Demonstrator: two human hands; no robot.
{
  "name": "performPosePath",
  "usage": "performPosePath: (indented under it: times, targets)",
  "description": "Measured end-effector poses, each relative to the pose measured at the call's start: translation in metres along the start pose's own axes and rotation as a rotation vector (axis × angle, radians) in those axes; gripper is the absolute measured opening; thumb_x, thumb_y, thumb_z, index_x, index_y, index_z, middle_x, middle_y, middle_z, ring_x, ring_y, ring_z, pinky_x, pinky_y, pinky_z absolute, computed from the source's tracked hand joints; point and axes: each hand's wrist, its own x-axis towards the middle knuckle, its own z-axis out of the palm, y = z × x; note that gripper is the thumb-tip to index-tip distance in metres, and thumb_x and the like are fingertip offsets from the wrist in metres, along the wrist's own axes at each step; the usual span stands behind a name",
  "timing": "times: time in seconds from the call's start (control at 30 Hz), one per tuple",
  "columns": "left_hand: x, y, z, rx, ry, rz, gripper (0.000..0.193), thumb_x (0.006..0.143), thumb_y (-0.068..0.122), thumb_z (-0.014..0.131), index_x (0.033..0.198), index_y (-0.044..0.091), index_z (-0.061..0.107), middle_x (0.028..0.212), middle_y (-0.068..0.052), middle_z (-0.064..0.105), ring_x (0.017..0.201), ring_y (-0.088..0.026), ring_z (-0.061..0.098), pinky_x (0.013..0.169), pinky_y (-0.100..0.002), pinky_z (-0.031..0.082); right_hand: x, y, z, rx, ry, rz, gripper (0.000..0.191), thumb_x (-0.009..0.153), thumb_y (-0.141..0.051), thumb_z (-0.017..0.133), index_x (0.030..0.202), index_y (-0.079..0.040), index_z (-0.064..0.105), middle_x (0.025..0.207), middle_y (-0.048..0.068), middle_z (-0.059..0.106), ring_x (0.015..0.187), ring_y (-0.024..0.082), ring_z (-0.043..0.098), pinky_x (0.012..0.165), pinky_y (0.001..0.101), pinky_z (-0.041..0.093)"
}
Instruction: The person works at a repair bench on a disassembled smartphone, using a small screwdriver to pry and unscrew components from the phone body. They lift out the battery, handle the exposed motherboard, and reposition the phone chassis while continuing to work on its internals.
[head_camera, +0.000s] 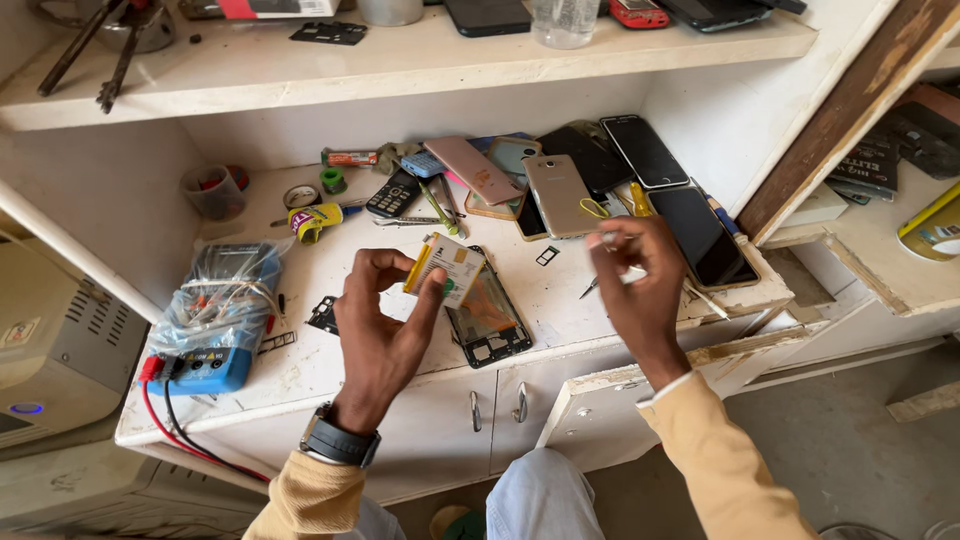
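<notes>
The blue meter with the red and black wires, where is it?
In the head view, the blue meter sits wrapped in clear plastic at the left end of the white counter, left of the left hand and the opened phone.

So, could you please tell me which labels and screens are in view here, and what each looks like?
Battery: in left hand, flat, white-and-yellow label.
Multimeter: counter's left, blue, grey screen under plastic wrap.
Dark phone: back right, black screen, unlit.
Keypad phone: back centre, small, black.
</notes>
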Motion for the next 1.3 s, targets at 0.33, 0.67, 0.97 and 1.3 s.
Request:
performPosePath:
  times: [0.33, 0.67, 0.97, 1.3]
  targets:
    - [0.001, 0.017, 0.026, -0.411, -0.024, -0.34, 0.027, 0.091, 0.018, 0.076, 0.097, 0.003, 0.054, 0.092, -0.012, 0.075, 0.086, -0.009, 0.071, 0.066, -0.025, 0.057, -0.005, -0.095, 0.012, -0.092, -0.362, -0.269, 0.056, 0.078, -0.024, 0.089, 0.128, -0.006, 0.069, 0.143, 0.015, 0.057, 0.131, 0.031, 0.06, 0.104, 0.0399, 0.051]
    - [0.0, 0.005, 0.031, -0.696, -0.103, -0.524, 0.022, 0.092, 0.012, 0.073, 0.102, 0.002, 0.057, 0.09, -0.015, 0.077, 0.081, -0.011, 0.071, 0.073, -0.024, 0.055, -0.017, -0.104, 0.019, -0.096, -0.285, -0.213, 0.06, 0.075, -0.015, 0.089, 0.128, -0.003, 0.065, 0.132, 0.015, 0.066, 0.121, 0.03, 0.069, 0.1, 0.0376, 0.056]
    - [0.005, -0.002, 0.009, 0.07, -0.292, -0.332, 0.035, 0.098, 0.036, 0.06, 0.121, 0.009, 0.062, 0.103, -0.008, 0.078, 0.085, -0.024, 0.069, 0.073, -0.04, 0.045, -0.025, -0.07, 0.031, 0.216, -0.206, 0.289, 0.073, 0.076, -0.012, 0.085, 0.141, -0.004, 0.053, 0.133, 0.014, 0.067, 0.123, 0.022, 0.067, 0.1, 0.0378, 0.058]
    - [0.005, -0.027, 0.007, 0.65, -0.415, -0.177, 0.075, 0.079, 0.071, 0.068, 0.124, 0.01, 0.066, 0.124, -0.016, 0.058, 0.122, -0.034, 0.047, 0.097, -0.057, 0.031, -0.024, -0.035, 0.028, 0.52, -0.063, 0.614, 0.077, 0.078, -0.014, 0.081, 0.146, -0.004, 0.048, 0.122, 0.01, 0.062, 0.108, 0.019, 0.066, 0.087, 0.0368, 0.058]
